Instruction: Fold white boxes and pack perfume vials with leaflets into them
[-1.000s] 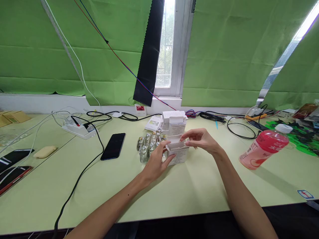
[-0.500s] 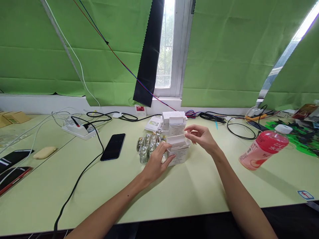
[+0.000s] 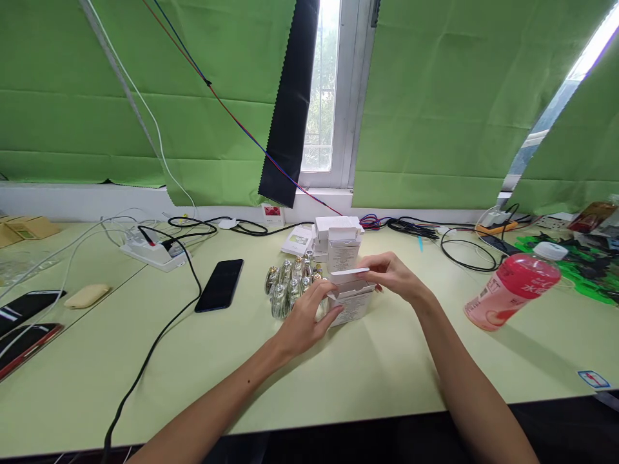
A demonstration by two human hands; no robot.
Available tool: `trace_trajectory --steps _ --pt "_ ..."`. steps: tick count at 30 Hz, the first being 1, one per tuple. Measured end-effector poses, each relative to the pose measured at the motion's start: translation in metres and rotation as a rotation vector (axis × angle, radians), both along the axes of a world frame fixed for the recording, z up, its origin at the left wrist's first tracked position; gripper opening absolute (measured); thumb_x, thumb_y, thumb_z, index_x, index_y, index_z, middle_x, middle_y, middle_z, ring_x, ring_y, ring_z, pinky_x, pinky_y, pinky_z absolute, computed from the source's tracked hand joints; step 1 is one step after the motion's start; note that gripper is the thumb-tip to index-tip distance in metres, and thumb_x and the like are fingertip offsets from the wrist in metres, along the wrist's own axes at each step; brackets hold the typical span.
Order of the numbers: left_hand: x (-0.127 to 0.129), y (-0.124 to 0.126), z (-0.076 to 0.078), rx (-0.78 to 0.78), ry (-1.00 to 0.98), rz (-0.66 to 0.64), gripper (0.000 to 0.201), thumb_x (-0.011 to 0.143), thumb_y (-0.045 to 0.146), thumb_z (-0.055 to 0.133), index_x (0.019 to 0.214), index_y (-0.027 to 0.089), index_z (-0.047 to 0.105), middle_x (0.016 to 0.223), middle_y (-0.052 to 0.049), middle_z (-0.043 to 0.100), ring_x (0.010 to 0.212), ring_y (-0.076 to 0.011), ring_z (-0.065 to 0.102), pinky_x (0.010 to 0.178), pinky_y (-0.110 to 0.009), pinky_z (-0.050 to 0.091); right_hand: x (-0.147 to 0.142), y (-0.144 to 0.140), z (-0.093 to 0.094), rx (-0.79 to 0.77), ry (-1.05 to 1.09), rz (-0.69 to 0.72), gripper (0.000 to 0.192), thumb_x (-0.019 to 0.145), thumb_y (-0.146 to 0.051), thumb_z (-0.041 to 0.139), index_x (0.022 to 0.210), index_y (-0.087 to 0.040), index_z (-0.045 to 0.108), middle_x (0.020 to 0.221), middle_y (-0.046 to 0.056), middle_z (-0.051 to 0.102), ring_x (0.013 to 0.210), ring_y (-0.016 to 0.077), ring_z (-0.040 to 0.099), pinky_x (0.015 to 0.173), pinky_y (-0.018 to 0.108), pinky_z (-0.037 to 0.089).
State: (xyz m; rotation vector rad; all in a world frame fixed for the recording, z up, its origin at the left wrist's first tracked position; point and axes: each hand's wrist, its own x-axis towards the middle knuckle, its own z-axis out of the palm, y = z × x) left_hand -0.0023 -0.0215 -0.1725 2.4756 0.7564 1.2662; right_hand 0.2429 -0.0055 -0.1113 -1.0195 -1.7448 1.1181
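A small white cardboard box (image 3: 354,305) with printed text stands in front of me, its top flap lifted partway over the opening. My left hand (image 3: 305,314) grips the box at its left side, thumb on the front face. With its fingers pinched at the flap's right end, my right hand (image 3: 391,276) holds the box from the right. Just left of the box lies a cluster of shiny, clear-wrapped metallic pieces (image 3: 285,290); their kind I cannot make out. More white boxes (image 3: 344,248) are stacked right behind the held one.
A black phone (image 3: 219,285) lies to the left, near a black cable and a white power strip (image 3: 155,251). On the right stands a pink drink bottle (image 3: 513,287). Coiled black cables (image 3: 412,227) run along the back edge. Further phones lie at far left.
The right hand has taken hold of the top flap and drawn it forward over the opening. The box has shifted slightly right and toward me, the left hand staying on it.
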Motion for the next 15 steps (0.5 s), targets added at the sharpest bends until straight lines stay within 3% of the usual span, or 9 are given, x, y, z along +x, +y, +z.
trace_trajectory --steps 7,15 --pt "0.003 -0.002 -0.003 -0.125 -0.124 -0.053 0.05 0.095 0.024 0.064 0.139 0.028 0.04 0.128 -0.009 0.063 0.114 -0.0205 0.069 0.102 -0.043 0.06 0.01 0.002 0.0 -0.005 0.055 -0.088 0.039 0.076 -0.052 0.08 0.067 -0.015 0.072 0.063 0.0 0.055 0.058 0.0105 0.044 0.047 0.024 0.031" --pt "0.003 -0.002 0.0 -0.074 -0.213 0.034 0.034 0.096 0.017 0.059 0.128 0.025 0.049 0.113 -0.006 0.064 0.106 -0.018 0.068 0.097 -0.04 0.062 0.021 0.011 -0.003 -0.028 0.16 -0.381 0.046 0.065 -0.059 0.085 0.063 -0.015 0.07 0.056 0.0 0.056 0.05 0.0097 0.044 0.041 0.024 0.028"
